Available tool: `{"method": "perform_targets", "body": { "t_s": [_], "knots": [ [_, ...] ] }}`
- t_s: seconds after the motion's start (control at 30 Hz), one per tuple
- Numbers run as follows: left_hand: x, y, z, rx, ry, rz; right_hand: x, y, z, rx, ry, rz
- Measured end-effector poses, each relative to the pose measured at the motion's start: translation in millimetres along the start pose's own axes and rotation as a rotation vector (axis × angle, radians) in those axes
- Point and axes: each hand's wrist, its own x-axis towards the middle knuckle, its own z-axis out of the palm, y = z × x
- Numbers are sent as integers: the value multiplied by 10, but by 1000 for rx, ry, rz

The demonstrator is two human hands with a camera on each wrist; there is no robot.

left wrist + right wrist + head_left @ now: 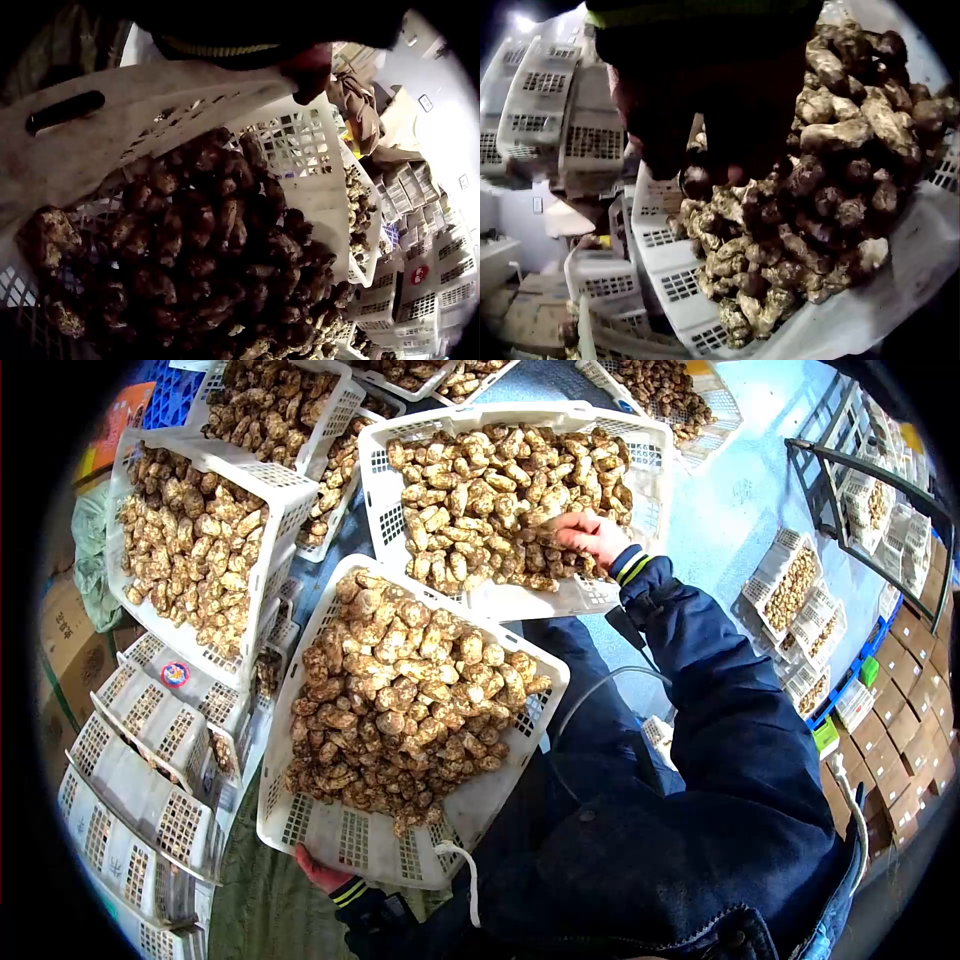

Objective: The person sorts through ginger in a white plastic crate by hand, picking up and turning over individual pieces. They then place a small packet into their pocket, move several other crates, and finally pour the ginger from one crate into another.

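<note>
A white crate [350, 840] heaped with brown knobbly tubers [400, 690] lies tilted across the person's lap. At its lower left corner the left hand [320, 872] grips the rim; in the left wrist view this hand [309, 71] shows at the crate's edge [67, 161]. Over a second crate [385, 510] of tubers, the right hand [597, 538] is among the tubers at its right side. From the right wrist, the dark hand [712, 112] has thumb and fingers around a small tuber [697, 177]; the palm is in shadow.
Filled crates [190, 550] stand at the upper left, above stacked white crates [150, 730]. Another filled crate [660, 395] is at the top right. Beyond the right arm are a dark metal frame [870, 475], smaller crates [790, 580] and cartons [905, 710].
</note>
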Motion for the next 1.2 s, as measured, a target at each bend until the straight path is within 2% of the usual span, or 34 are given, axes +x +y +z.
{"method": "perform_targets", "body": {
  "t_s": [0.03, 0.07, 0.1, 0.17, 0.23, 0.3, 0.37, 0.47, 0.5, 0.57, 0.63, 0.67, 0.7, 0.77, 0.83, 0.9, 0.93, 0.97, 1.03, 1.1, 1.17, 1.2],
  "knots": [
    [35, -4, -36, -52, -37, -25, 20, -46, 45, -50, -108, 14],
    [56, -8, -69, -104, -74, -49, 14, -155, 134, -289, -52, -10],
    [61, -18, -100, -103, -74, -49, 72, -164, 99, -809, 126, -126],
    [19, -5, -20, -114, -163, -65, 293, -199, -60, -717, 525, 119],
    [28, -25, -20, -113, -170, -61, 643, -154, -276, -1037, 734, 210],
    [17, -3, -3, -101, -176, -56, 847, -89, -366, -1305, 708, 222],
    [-25, 21, 47, -87, -189, -66, 872, -59, -357, -1338, 776, 154],
    [70, -8, -146, -75, -140, -55, 604, 44, -392, -666, 771, -2],
    [95, -21, -172, -80, -144, -58, 514, 208, -445, -821, 690, 1],
    [74, -36, -152, -70, -106, -64, 142, 72, -333, -1128, 436, 79],
    [1, -23, 54, -37, -47, -57, 217, -196, -212, -1315, 592, -257],
    [-17, -14, 90, -52, -52, -73, 379, -352, -193, -1291, 489, -85],
    [-35, 23, 90, -62, -56, -90, 580, -290, -196, -1360, 527, -202],
    [57, -20, -110, -13, -46, -15, 861, -179, -193, -1589, 531, -157],
    [68, -19, -192, 36, -34, 50, 872, -196, -199, -1527, 517, -101],
    [-7, -8, 1, -31, -108, -36, 817, -191, -245, -1413, 510, -145],
    [-1, -17, 0, -35, -113, -40, 725, -208, -242, -1272, 453, 24],
    [15, -28, -15, -38, -89, -38, 672, -78, -282, -1165, 544, -115],
    [23, -32, -74, -43, -59, -34, 573, 8, -329, -1068, 504, -131],
    [34, -30, -108, -10, -84, -18, 496, -13, -255, -1118, 572, -160],
    [14, -24, -16, 27, -52, 10, 570, -85, -177, -1248, 493, -227],
    [-8, 1, 0, 70, -16, 30, 748, -4, -192, -1273, 449, -167]
  ]
}}
